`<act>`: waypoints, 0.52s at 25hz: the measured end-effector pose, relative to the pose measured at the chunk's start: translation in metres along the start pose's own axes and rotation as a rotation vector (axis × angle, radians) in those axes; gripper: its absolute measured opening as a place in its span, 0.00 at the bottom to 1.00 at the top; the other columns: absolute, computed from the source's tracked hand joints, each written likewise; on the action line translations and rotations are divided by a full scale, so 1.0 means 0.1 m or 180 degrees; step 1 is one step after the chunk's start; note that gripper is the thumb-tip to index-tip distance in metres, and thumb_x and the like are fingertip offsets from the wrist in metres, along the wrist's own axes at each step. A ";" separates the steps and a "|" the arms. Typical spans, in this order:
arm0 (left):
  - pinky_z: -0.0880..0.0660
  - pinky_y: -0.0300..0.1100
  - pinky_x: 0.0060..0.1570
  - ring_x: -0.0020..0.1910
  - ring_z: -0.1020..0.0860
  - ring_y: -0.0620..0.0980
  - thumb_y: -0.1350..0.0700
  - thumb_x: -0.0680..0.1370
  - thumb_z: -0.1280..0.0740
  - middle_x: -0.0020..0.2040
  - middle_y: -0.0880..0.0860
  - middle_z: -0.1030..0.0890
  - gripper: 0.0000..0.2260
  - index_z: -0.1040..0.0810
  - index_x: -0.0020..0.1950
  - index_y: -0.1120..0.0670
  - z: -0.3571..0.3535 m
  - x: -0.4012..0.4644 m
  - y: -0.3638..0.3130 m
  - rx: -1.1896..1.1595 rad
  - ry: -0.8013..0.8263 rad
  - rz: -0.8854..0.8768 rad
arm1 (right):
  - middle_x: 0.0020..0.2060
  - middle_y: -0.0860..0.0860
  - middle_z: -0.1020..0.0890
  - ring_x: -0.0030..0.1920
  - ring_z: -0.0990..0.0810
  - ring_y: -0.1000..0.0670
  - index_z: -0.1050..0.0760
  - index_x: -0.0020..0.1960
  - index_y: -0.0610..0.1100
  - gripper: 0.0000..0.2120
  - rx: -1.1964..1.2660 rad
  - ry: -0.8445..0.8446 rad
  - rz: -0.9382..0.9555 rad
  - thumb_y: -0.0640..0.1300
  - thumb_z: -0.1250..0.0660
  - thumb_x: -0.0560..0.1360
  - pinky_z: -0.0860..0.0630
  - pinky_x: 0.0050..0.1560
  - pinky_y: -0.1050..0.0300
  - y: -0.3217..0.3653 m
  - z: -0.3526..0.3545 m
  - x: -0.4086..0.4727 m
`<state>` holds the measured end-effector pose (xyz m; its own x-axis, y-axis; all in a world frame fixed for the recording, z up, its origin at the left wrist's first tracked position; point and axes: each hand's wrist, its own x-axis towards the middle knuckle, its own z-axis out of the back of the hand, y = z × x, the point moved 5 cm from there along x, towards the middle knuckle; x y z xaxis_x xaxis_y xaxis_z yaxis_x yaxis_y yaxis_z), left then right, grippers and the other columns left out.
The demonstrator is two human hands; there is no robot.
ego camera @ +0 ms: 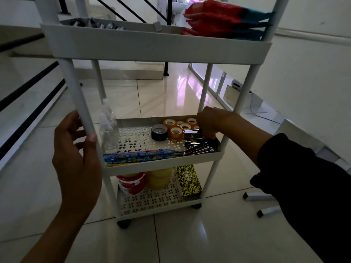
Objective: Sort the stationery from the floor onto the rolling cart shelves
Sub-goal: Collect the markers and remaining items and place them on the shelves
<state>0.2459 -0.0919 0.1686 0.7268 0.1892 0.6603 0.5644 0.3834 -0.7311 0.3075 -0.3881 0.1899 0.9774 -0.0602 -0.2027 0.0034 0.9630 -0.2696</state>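
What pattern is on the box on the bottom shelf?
Yellow-and-black speckle on the box, seen in the head view.

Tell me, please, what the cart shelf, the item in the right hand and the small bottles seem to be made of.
Middle shelf: probably matte white plastic, with moulded cut-out patterns. Stapler in the right hand: shiny metal, judging by bright reflections. Bottles: clear, likely plastic; the post shows through them.

White cart; yellow-and-black speckled box.

A black stair railing and a white wall stand behind.
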 end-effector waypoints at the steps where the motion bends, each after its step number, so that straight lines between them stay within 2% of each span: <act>1: 0.28 0.26 0.52 0.56 0.27 0.36 0.62 0.80 0.40 0.65 0.54 0.28 0.20 0.38 0.62 0.38 0.00 0.00 0.00 -0.0003 -0.0002 -0.0006 | 0.33 0.50 0.33 0.42 0.24 0.47 0.23 0.56 0.38 0.16 -0.0030 -0.0014 0.0018 0.42 0.26 0.70 0.22 0.46 0.53 0.00 0.01 0.00; 5: 0.27 0.26 0.52 0.56 0.27 0.37 0.63 0.80 0.40 0.66 0.55 0.28 0.21 0.38 0.61 0.37 0.00 0.01 0.00 0.0008 0.0009 -0.0048 | 0.34 0.50 0.30 0.43 0.22 0.46 0.22 0.55 0.39 0.16 -0.0081 -0.0117 0.0208 0.41 0.26 0.69 0.22 0.43 0.53 0.05 0.04 0.01; 9: 0.26 0.28 0.49 0.55 0.28 0.39 0.63 0.80 0.40 0.66 0.56 0.28 0.21 0.38 0.62 0.38 0.00 0.01 0.01 0.0021 0.0032 -0.0020 | 0.48 0.44 0.20 0.51 0.20 0.45 0.24 0.59 0.40 0.20 -0.0044 -0.0029 0.0324 0.43 0.26 0.69 0.21 0.52 0.51 0.09 0.02 -0.02; 11: 0.26 0.27 0.50 0.55 0.27 0.38 0.63 0.80 0.40 0.65 0.55 0.28 0.20 0.37 0.63 0.40 0.00 0.01 0.01 0.0006 0.0032 -0.0031 | 0.53 0.44 0.20 0.55 0.22 0.45 0.25 0.62 0.40 0.22 -0.0103 0.0054 0.0429 0.46 0.26 0.71 0.24 0.55 0.54 0.11 0.05 -0.10; 13: 0.27 0.27 0.52 0.55 0.27 0.38 0.63 0.80 0.40 0.65 0.55 0.27 0.19 0.37 0.64 0.42 0.00 0.01 0.02 0.0014 0.0028 -0.0025 | 0.57 0.44 0.22 0.58 0.24 0.46 0.27 0.64 0.42 0.24 -0.0102 0.0186 0.0494 0.48 0.27 0.71 0.28 0.53 0.58 0.12 0.07 -0.19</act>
<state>0.2476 -0.0905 0.1675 0.7257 0.1782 0.6645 0.5683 0.3889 -0.7251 0.2904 -0.3734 0.1972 0.9517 0.0727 -0.2983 -0.1544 0.9530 -0.2605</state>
